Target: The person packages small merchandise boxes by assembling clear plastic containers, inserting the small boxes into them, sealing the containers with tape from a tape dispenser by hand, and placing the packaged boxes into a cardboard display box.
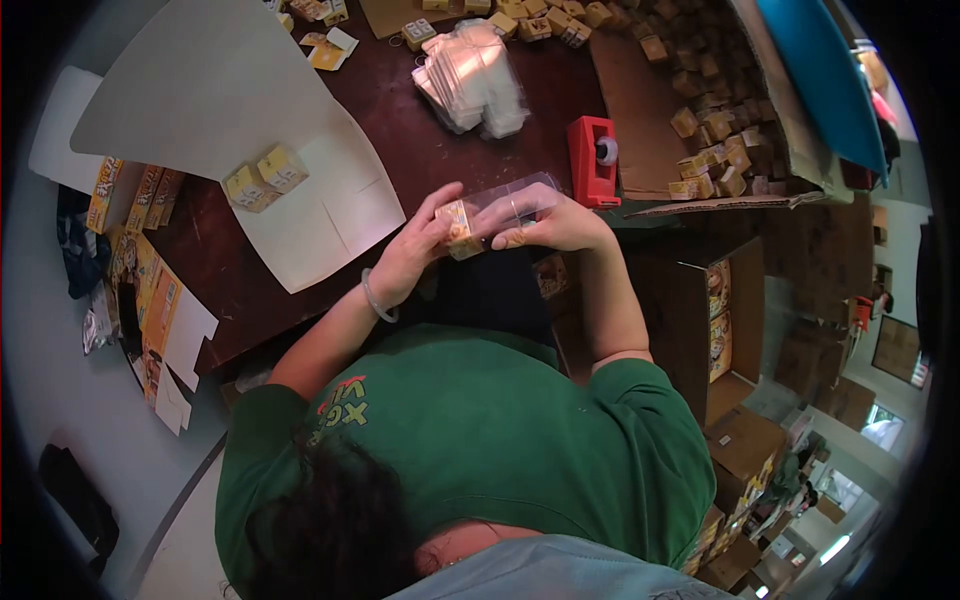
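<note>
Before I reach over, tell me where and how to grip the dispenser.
I'd pinch the dispenser across its near end, coming from your side: its long body points towards you, the tape roll sits farther along, and the carton lies close on its right.

In front of you: dark red tabletop (370,80) | your left: pale grey wall (45,370) | your far right: bright window (883,427), lit tube lamp (833,549)
</note>
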`<act>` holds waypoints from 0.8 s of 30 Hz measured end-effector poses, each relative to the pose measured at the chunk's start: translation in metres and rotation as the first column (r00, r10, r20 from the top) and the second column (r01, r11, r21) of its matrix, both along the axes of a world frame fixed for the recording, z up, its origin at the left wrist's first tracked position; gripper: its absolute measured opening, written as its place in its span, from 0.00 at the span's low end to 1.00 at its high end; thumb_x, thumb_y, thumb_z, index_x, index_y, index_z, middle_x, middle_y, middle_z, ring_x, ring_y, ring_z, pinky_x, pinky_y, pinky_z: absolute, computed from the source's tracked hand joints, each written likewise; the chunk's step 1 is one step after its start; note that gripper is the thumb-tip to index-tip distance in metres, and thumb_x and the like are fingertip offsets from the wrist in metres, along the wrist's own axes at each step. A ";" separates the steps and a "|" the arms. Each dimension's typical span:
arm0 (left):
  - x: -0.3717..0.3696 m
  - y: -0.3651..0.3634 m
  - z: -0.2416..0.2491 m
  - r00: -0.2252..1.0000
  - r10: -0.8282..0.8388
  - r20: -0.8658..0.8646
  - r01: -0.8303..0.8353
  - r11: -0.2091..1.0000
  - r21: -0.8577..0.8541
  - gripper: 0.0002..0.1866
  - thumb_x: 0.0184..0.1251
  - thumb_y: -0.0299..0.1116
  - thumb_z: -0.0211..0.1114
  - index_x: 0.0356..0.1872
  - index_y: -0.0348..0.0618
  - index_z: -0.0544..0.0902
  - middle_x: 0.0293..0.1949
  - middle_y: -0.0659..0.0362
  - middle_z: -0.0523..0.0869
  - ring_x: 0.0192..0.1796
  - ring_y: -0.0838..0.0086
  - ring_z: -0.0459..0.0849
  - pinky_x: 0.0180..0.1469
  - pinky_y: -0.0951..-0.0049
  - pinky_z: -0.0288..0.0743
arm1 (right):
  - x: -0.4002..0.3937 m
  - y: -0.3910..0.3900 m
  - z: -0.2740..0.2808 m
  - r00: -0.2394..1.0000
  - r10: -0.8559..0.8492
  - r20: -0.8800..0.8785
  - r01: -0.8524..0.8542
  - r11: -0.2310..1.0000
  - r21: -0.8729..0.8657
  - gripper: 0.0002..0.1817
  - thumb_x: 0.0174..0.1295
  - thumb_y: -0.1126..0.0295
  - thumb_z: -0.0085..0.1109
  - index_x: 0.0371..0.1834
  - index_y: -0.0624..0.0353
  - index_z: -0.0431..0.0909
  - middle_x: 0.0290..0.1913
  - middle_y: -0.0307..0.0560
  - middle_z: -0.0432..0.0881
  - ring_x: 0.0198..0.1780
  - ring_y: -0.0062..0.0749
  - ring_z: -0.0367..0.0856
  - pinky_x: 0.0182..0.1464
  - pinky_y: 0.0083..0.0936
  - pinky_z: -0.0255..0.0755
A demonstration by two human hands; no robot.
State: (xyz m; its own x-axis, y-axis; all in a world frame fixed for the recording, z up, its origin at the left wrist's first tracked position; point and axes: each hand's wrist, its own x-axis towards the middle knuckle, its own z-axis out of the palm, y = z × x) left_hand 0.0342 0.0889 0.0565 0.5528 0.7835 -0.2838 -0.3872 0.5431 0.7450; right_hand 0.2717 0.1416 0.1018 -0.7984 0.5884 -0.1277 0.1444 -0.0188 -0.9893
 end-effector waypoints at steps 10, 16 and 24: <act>0.037 0.021 -0.060 0.812 0.369 -0.453 -0.064 0.827 0.558 0.30 0.54 0.30 0.75 0.56 0.38 0.71 0.53 0.53 0.80 0.57 0.63 0.80 0.63 0.67 0.72 | 0.038 0.205 -0.035 0.609 -0.770 0.191 0.105 0.316 0.943 0.22 0.57 0.78 0.58 0.57 0.58 0.79 0.50 0.49 0.84 0.56 0.42 0.80 0.59 0.34 0.74; 0.031 0.025 -0.083 0.610 0.562 -0.559 0.092 0.650 0.755 0.31 0.50 0.34 0.78 0.54 0.39 0.73 0.52 0.49 0.80 0.59 0.52 0.77 0.65 0.58 0.68 | 0.056 0.278 -0.119 0.225 -0.914 0.337 -0.048 0.335 0.941 0.23 0.57 0.67 0.64 0.56 0.61 0.76 0.51 0.56 0.83 0.54 0.54 0.80 0.54 0.40 0.75; 0.026 0.023 -0.088 0.641 0.550 -0.536 0.079 0.647 0.759 0.32 0.50 0.35 0.78 0.56 0.38 0.73 0.53 0.49 0.80 0.59 0.53 0.76 0.64 0.59 0.68 | 0.032 0.138 -0.052 0.478 -0.773 -0.416 0.421 0.618 -0.664 0.26 0.73 0.60 0.49 0.66 0.70 0.65 0.59 0.61 0.77 0.58 0.52 0.80 0.64 0.50 0.76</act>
